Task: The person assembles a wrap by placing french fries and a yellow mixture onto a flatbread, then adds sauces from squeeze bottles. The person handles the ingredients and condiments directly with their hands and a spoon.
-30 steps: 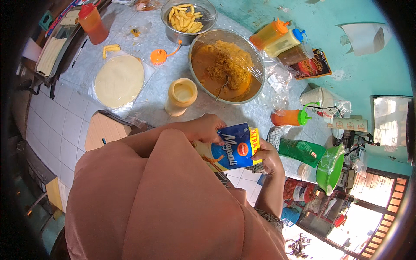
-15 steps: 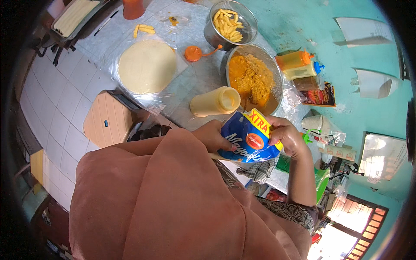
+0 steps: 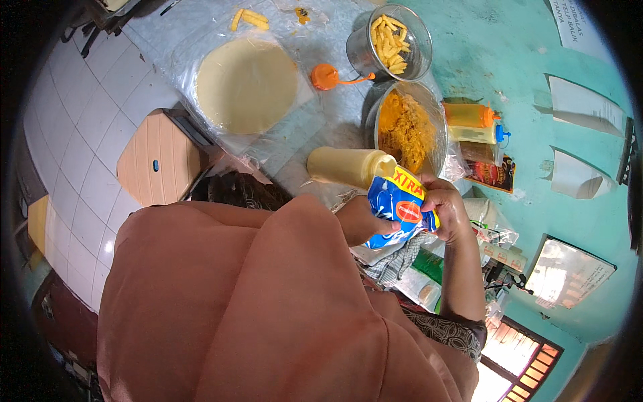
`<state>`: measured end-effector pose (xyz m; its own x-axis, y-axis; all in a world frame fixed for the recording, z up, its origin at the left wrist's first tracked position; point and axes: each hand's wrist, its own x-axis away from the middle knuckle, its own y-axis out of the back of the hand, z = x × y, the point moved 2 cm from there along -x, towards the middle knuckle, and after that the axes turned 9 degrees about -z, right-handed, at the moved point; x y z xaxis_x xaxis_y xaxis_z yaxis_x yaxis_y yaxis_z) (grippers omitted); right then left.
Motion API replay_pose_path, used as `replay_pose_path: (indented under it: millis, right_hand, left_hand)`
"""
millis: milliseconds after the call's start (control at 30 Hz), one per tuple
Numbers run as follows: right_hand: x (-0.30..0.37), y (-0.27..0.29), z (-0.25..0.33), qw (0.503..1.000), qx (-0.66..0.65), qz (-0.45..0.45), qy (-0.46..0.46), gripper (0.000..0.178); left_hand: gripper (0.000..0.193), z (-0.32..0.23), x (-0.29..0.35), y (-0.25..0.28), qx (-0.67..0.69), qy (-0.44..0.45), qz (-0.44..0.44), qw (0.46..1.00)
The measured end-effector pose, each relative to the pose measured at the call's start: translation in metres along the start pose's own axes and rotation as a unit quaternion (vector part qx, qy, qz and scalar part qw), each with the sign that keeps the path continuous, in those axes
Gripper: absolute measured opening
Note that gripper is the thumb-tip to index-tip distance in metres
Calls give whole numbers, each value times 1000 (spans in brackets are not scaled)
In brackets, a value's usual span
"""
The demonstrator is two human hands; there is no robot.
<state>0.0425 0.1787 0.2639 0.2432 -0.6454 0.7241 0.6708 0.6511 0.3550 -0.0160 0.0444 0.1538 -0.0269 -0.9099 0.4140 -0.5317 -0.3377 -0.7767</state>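
Note:
Both hands grip a blue and yellow sauce pouch (image 3: 405, 213). My left hand (image 3: 362, 222) holds its left side, thumb across the front. On its right side, the fingers of my right hand (image 3: 447, 209) are wrapped round the edge. The pouch's upper left corner meets the mouth of a pale yellow squeeze bottle (image 3: 341, 165) lying on its side, its mouth uncapped. Whether sauce is flowing cannot be seen. Just beyond is a metal bowl (image 3: 440, 131) of orange shredded food. An orange nozzle cap (image 3: 325, 77) lies farther off on the table.
A round flat dough sheet (image 3: 246, 87) lies on plastic at the left. Fries (image 3: 254, 20) sit beyond it, with more in a metal strainer (image 3: 362, 52). An orange-capped bottle (image 3: 467, 115) and a blue-capped one (image 3: 475, 134) lie by the turquoise wall. A tan stool (image 3: 159, 161) stands left.
The pouch has come up against the bottle's mouth, covering part of it; before, the mouth showed fully. Both hands still hold the pouch. The whole view has shifted.

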Motion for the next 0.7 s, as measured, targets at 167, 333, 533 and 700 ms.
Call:
replay_pose_path:
  millis: [167,333,533,700]
  right_hand:
    - [9,-4,-5,1000,-16,21,3,66]
    - [9,-6,-13,1000,-8,2,-27,73]
    - [13,-22,-10,998,-61,-2,-18,63]
    - [5,-20,-23,996,-87,-32,3,59]
  left_hand:
    - [48,5,-2,-4,60,20,-9,998]
    - [42,6,0,-6,56,21,-35,998]
    - [37,-6,7,-12,117,39,-27,992]
    - [34,-4,4,-12,125,28,-28,991]
